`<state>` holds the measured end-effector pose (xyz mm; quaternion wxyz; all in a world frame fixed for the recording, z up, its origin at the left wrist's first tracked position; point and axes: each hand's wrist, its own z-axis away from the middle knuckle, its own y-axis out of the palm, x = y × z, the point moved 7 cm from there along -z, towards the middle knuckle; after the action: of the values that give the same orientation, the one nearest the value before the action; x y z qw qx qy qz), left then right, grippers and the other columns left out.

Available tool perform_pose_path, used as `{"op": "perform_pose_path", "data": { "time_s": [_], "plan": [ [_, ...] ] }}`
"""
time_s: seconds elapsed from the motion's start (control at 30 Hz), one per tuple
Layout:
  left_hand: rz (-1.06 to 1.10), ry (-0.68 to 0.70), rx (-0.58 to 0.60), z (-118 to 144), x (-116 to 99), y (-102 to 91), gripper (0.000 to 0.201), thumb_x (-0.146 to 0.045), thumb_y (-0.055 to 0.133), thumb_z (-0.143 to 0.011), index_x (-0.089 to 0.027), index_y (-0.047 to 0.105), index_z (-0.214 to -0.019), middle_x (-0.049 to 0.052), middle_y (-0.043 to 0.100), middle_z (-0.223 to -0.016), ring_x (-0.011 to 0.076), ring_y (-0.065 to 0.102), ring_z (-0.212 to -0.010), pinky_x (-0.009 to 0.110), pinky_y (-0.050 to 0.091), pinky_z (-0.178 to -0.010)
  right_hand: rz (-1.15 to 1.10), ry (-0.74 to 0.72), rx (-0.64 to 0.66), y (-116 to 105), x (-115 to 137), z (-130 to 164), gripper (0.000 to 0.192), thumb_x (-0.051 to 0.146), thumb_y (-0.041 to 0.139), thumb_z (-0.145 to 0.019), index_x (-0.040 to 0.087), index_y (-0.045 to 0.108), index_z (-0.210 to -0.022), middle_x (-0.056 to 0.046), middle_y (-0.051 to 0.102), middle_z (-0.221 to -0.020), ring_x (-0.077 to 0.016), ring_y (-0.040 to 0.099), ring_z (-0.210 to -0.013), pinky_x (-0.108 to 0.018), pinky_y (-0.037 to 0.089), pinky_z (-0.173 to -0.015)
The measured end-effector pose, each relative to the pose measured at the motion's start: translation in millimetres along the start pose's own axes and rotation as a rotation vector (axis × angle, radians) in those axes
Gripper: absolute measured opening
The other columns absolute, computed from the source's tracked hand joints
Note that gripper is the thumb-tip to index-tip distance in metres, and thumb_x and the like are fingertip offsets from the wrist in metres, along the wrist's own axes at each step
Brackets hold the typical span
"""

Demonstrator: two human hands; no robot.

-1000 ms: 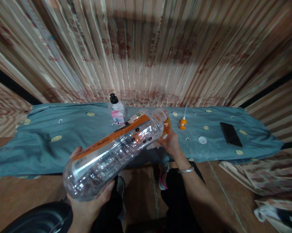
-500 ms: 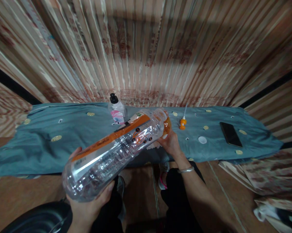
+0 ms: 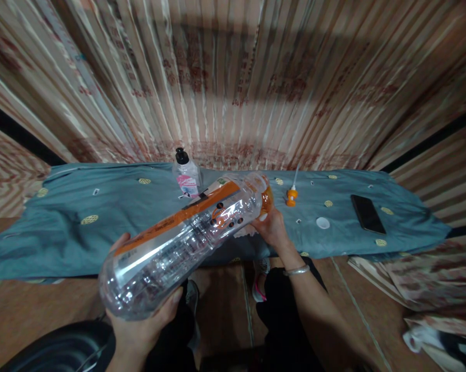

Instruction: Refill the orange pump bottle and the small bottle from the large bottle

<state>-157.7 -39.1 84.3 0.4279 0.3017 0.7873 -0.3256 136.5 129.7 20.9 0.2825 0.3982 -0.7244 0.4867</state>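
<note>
My left hand (image 3: pixel 142 330) is wrapped around the bottom end of a large clear plastic bottle (image 3: pixel 186 245) with an orange and white label. The bottle is tilted, its mouth to the right and higher in the picture than its base. My right hand (image 3: pixel 272 227) grips a small amber see-through bottle (image 3: pixel 267 200) at the large bottle's mouth. The two openings meet or overlap; whether they touch I cannot tell. No liquid shows clearly in the large bottle. Right of my right hand, an orange pump top (image 3: pixel 292 197) with a pale tube lies on the cloth.
A clear bottle with a black cap and pink label (image 3: pixel 187 178) stands behind the large bottle. On the teal cloth (image 3: pixel 62 222) also lie a round white lid (image 3: pixel 323 222) and a black phone (image 3: pixel 368 214). A striped curtain (image 3: pixel 225 93) hangs behind. A black rounded object (image 3: pixel 62 346) is at lower left.
</note>
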Motion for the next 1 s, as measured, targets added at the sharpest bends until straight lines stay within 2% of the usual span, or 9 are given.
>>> {"op": "perform_pose_path", "data": {
  "time_s": [0.13,0.27,0.47,0.63,0.87,1.0],
  "plan": [
    [0.036,0.003,0.001,-0.3,7.7,-2.0,0.098,-0.054,0.085,-0.064,-0.040,0.047,-0.153,0.005,0.055,-0.150,0.0403,0.057,-0.132,0.068,0.038,-0.119,-0.004,0.012,0.000,0.7,0.0,0.2,0.070,0.041,0.085,-0.073,0.019,0.060,-0.134,-0.013,0.078,-0.118,-0.0346,0.076,-0.108,-0.053,0.063,-0.098],
    [0.027,0.026,0.036,-0.1,15.9,-2.4,0.104,-0.050,0.090,-0.058,-0.040,0.048,-0.152,0.007,0.057,-0.150,0.0414,0.060,-0.129,0.068,0.045,-0.114,-0.004,0.007,-0.013,0.9,-1.4,0.5,0.071,0.041,0.085,-0.073,0.017,0.059,-0.134,-0.014,0.079,-0.116,-0.0347,0.077,-0.106,-0.054,0.064,-0.096],
    [0.061,-0.006,-0.042,-1.0,3.2,-0.6,0.096,-0.053,0.088,-0.059,-0.046,0.053,-0.148,0.003,0.060,-0.142,0.0393,0.060,-0.125,0.070,0.043,-0.115,-0.009,-0.012,-0.021,0.6,-5.2,0.8,0.070,0.042,0.084,-0.073,0.018,0.060,-0.134,-0.013,0.079,-0.113,-0.0350,0.078,-0.101,-0.055,0.065,-0.092],
    [0.035,-0.020,-0.035,0.0,-0.7,2.1,0.099,-0.060,0.086,-0.061,-0.042,0.049,-0.152,0.006,0.060,-0.143,0.0416,0.059,-0.127,0.072,0.041,-0.115,0.022,-0.036,-0.006,0.7,-4.0,0.7,0.068,0.044,0.082,-0.075,0.018,0.059,-0.134,-0.014,0.078,-0.120,-0.0342,0.077,-0.107,-0.051,0.063,-0.096],
    [-0.021,0.006,0.013,1.6,14.1,-3.5,0.099,-0.059,0.085,-0.065,-0.041,0.046,-0.154,0.004,0.052,-0.157,0.0411,0.053,-0.140,0.068,0.038,-0.121,0.033,-0.024,-0.028,0.2,-3.0,1.2,0.066,0.043,0.082,-0.074,0.015,0.060,-0.130,-0.015,0.079,-0.117,-0.0334,0.078,-0.103,-0.046,0.064,-0.092],
    [-0.027,0.045,-0.003,2.4,19.1,-4.8,0.099,-0.059,0.086,-0.062,-0.039,0.049,-0.152,0.006,0.057,-0.151,0.0424,0.056,-0.136,0.070,0.039,-0.119,0.031,-0.018,-0.020,0.1,-2.0,1.4,0.067,0.043,0.082,-0.074,0.016,0.060,-0.132,-0.015,0.078,-0.118,-0.0335,0.078,-0.104,-0.046,0.065,-0.092]
  ]
}}
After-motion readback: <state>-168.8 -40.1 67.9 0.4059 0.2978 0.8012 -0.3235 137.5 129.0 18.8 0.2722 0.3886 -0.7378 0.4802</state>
